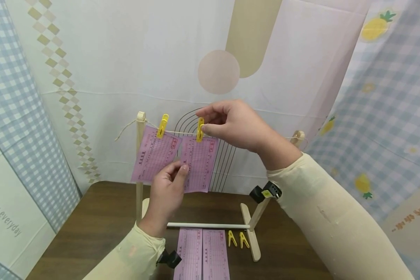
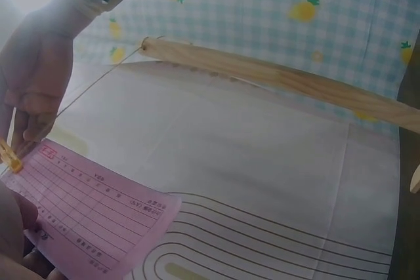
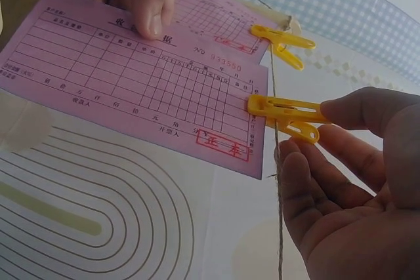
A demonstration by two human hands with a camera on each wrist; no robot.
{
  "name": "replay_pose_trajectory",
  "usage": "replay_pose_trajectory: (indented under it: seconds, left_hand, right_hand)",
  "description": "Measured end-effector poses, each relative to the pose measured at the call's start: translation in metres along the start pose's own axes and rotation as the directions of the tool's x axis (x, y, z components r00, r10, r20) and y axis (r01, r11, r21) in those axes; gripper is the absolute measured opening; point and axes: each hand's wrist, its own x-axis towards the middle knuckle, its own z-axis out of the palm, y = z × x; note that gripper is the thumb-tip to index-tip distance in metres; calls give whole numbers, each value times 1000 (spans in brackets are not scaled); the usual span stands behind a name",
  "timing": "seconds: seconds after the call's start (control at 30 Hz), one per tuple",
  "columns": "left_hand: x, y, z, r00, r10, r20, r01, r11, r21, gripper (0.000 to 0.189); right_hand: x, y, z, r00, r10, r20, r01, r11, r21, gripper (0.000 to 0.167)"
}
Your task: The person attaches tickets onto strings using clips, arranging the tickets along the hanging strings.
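Observation:
Two pink printed receipt slips hang from a string. My left hand [image 1: 168,192] pinches the left edge of the right-hand receipt slip [image 1: 197,167], thumb in front. At that slip's top edge, a yellow clothespin [image 3: 285,108] clamps paper and string together. My right hand [image 1: 239,126] holds the clothespin by its handle end, with a fingertip against the upper handle in the right wrist view. Just left, another slip [image 1: 155,153] hangs tilted from a second yellow clothespin [image 1: 162,125]. The left wrist view shows the held slip [image 2: 98,211] from close by.
The string [image 1: 182,132] runs between wooden posts [image 1: 139,155] on a brown table [image 1: 101,210]. A white crossbar [image 1: 206,225] joins the stand low down. Two more slips [image 1: 215,252] lie in front, beside two loose yellow clothespins [image 1: 244,240]. Patterned curtains [image 1: 126,50] surround everything.

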Motion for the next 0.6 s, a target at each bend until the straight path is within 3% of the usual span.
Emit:
replay_pose_trajectory:
  seconds: [0.37,0.6]
  left_hand:
    - [-3,-4,-1,1000,-9,10,10,1000,-19,30]
    - [-3,-11,-8,998,-24,50,25,999,-29,30]
  right_hand:
    - [-7,5,-1,1000,-10,-10,11,1000,30,32]
    - [-25,13,-4,994,-32,-106,33,999,8,30]
